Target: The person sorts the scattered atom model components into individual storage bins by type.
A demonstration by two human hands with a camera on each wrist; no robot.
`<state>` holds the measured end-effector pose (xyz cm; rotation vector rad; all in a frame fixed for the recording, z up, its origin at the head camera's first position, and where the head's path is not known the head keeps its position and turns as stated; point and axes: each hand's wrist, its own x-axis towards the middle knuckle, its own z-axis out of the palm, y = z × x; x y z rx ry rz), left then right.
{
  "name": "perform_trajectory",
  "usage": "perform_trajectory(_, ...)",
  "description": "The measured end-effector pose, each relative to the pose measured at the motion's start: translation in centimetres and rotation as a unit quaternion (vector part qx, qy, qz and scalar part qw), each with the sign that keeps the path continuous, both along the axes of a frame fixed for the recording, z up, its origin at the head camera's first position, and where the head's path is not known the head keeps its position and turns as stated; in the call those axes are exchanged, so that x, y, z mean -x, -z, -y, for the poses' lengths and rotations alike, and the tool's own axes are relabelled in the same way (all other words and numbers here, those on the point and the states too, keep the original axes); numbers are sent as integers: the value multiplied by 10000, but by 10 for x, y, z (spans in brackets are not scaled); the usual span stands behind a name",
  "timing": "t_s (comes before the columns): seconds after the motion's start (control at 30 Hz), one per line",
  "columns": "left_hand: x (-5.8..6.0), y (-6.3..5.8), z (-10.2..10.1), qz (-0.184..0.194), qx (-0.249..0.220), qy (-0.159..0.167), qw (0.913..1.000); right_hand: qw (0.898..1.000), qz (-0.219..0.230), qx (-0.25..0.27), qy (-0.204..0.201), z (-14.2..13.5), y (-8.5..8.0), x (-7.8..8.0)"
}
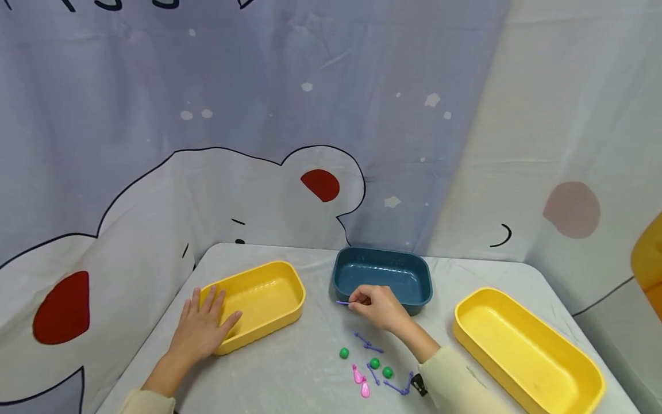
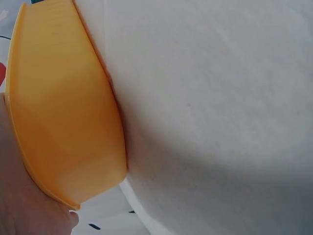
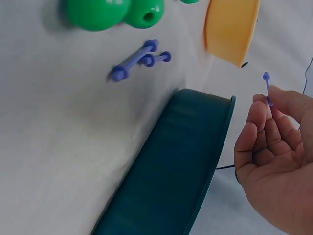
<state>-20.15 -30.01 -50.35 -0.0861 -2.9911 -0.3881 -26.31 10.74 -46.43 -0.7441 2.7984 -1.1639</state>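
My left hand point(image 1: 199, 328) rests with fingers spread over the near left rim of a yellow tray point(image 1: 261, 299). In the left wrist view that tray's outer wall point(image 2: 68, 107) fills the left side. Between thumb and fingertips, my right hand point(image 1: 380, 309) pinches a small purple rod point(image 3: 267, 85) with a knobbed end, its other end hidden by the fingers. That hand is over the front rim of a dark teal tray point(image 1: 383, 275). Nearer me on the table lie several similar purple rods point(image 1: 362, 338), green balls point(image 1: 344, 353) and pink teardrop-shaped pieces point(image 1: 365, 387).
A second, longer yellow tray point(image 1: 527, 351) stands to the right, beside my right sleeve point(image 1: 460, 379). A small black object point(image 1: 419, 384) is next to that sleeve. A printed curtain point(image 1: 248, 195) hangs behind the white-covered table point(image 1: 289, 374).
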Motion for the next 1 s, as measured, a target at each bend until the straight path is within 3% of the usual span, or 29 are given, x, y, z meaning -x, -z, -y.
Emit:
perform_trajectory(0.43,0,5,1,-64,-28,-10,10000,9999,20,-8,-143,40,-4,18)
perform_trajectory(0.67,-1,5,-4,-95,-79,-20,9999,9993,305,113,-195,68,-8,28)
perform_trajectory(1.0,-5,3,-7,-150,-24,-68,9999,9980,587,221,-50,125,-5,36)
